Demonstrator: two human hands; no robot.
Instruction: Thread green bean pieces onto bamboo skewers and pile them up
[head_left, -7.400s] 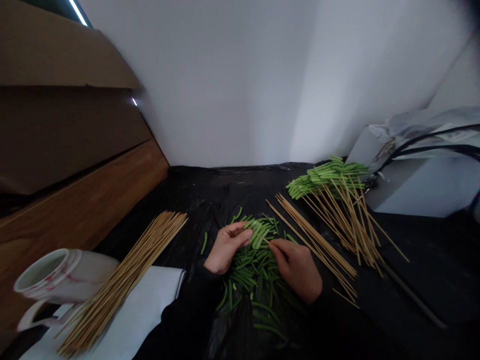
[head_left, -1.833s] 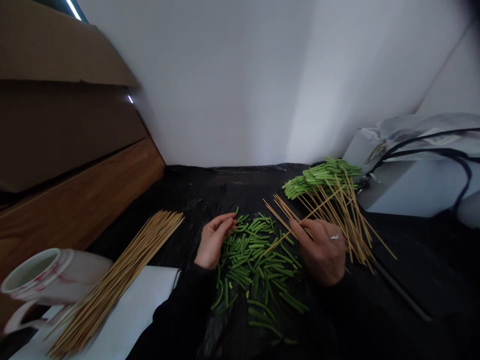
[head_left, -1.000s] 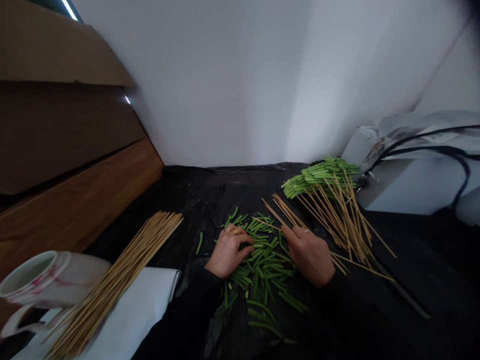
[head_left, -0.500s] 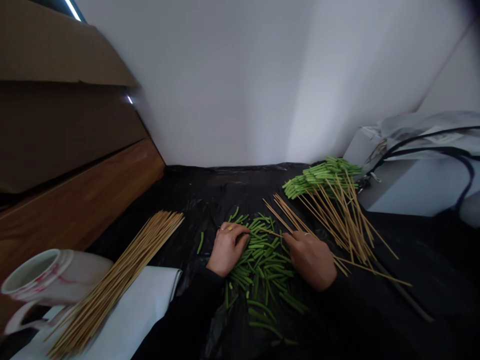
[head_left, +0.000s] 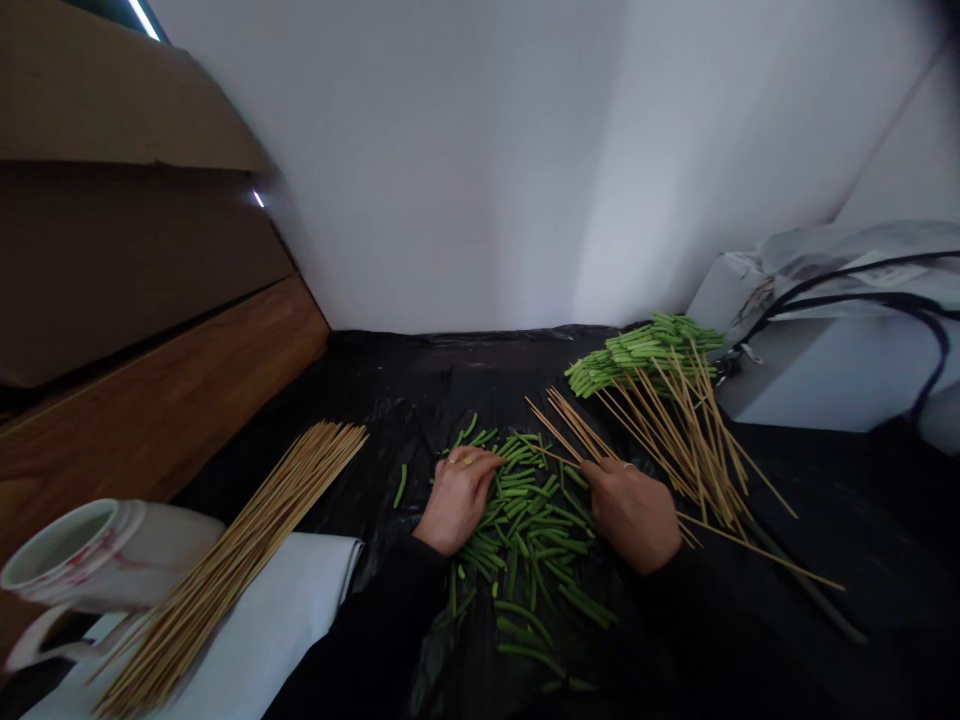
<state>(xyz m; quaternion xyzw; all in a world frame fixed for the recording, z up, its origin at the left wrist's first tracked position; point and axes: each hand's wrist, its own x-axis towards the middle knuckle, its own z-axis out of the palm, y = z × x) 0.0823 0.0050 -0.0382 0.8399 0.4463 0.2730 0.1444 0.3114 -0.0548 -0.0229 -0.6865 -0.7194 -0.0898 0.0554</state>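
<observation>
My right hand (head_left: 634, 515) is closed round a thin bamboo skewer (head_left: 780, 555). Its front end points left over a loose pile of short, cut green stem pieces (head_left: 532, 530), which look like garlic scapes or green beans. My left hand (head_left: 457, 500) rests at the left side of this pile, thumb and fingers pinched together. Whatever lies between those fingertips is hidden. The skewer's tip is just right of the left fingertips, apart from them. Several loose skewers (head_left: 576, 422) lie beyond my right hand.
At the back right, skewered green stems (head_left: 645, 350) are stacked, their sticks fanning towards me. A bundle of bamboo skewers (head_left: 247, 560) lies left across white sheeting (head_left: 315, 570), beside a tipped mug (head_left: 150, 550). Black plastic (head_left: 450, 370) covers the surface. A white box (head_left: 795, 370) and cables stand right.
My right hand has drawn slightly right with the skewer, so its tip has come away from the left fingertips. My left hand has shifted only a little.
</observation>
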